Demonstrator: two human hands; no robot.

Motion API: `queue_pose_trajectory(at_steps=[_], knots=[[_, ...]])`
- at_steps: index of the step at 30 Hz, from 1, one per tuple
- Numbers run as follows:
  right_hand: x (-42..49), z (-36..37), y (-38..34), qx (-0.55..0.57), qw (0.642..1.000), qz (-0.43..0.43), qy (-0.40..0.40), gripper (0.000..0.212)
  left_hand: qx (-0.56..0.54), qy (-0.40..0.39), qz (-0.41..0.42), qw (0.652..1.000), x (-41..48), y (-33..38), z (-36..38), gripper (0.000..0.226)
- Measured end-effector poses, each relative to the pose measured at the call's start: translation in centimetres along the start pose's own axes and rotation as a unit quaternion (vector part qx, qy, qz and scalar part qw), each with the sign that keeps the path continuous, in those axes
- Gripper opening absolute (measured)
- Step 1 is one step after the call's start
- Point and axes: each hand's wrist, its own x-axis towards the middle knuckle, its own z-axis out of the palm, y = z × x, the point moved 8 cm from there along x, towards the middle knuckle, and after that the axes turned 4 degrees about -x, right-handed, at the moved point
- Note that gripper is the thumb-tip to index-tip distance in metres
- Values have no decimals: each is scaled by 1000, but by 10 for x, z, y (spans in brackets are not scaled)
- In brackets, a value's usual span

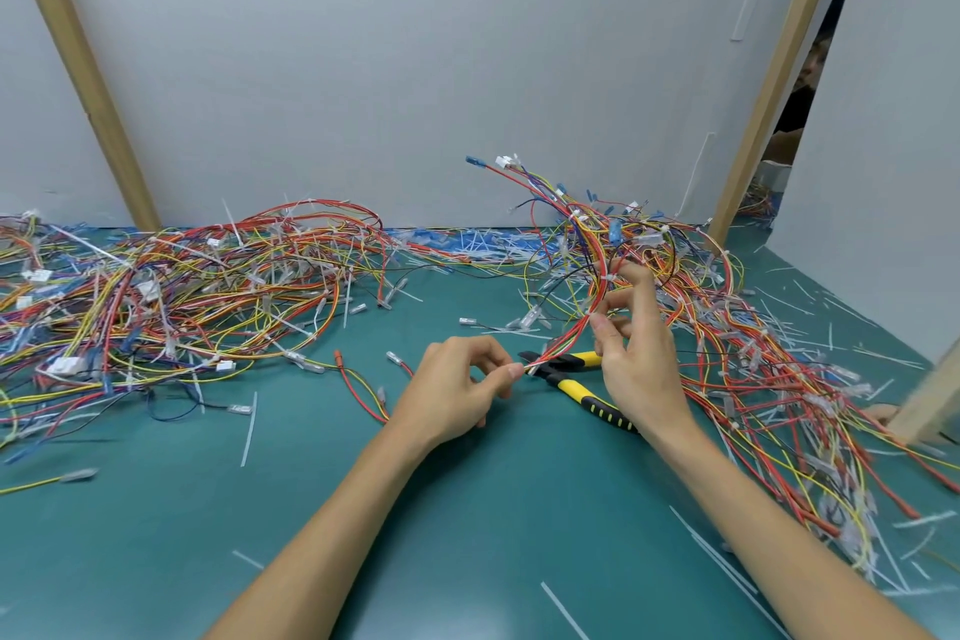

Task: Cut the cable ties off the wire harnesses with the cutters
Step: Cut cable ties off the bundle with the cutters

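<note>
Our green worktop (467,509) carries heaps of wire harnesses (182,296). Our left hand (457,385) pinches one harness (592,299) at its low end between its fingers, our right hand (639,353) higher, near a white cable tie (609,279); the cutters (576,387) lie beneath.

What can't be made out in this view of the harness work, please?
Head view:
- Cutters: the right hand hides the handle ends; the held harness crosses the head.
- Ties on that harness: too small to count.
- Left wire pile: cut off by the frame edge.
</note>
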Motion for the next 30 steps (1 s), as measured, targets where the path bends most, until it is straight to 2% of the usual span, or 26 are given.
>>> queue_pose_trajectory(at_steps=[4, 6, 9, 12, 17, 20, 23, 27, 30], knots=[[2, -9, 4, 7, 999, 16, 41, 52, -45, -14, 1, 999, 2, -2, 1, 3], [4, -17, 7, 35, 997, 26, 69, 56, -56, -9, 6, 998, 2, -1, -2, 16], [7, -26, 15, 85, 990, 55, 99, 61, -22, 40, 30, 998, 2, 3, -14, 37], [7, -28, 21, 102, 986, 68, 113, 55, 24, 70, 57, 996, 1, 5, -23, 38], [9, -32, 26, 102, 984, 84, 123, 55, 117, 44, 82, 989, 2, 6, -24, 43], [9, -34, 27, 107, 983, 86, 124, 55, 149, 43, 81, 985, 2, 3, -25, 36], [9, -35, 23, 101, 984, 76, 125, 55, 152, 76, 84, 982, 2, 3, -30, 23], [10, -39, 12, 71, 987, 60, 130, 66, 124, 129, 73, 981, 1, 4, -40, 12], [10, -43, 8, 53, 988, 44, 141, 60, 72, 149, 53, 985, 1, 2, -45, 7]])
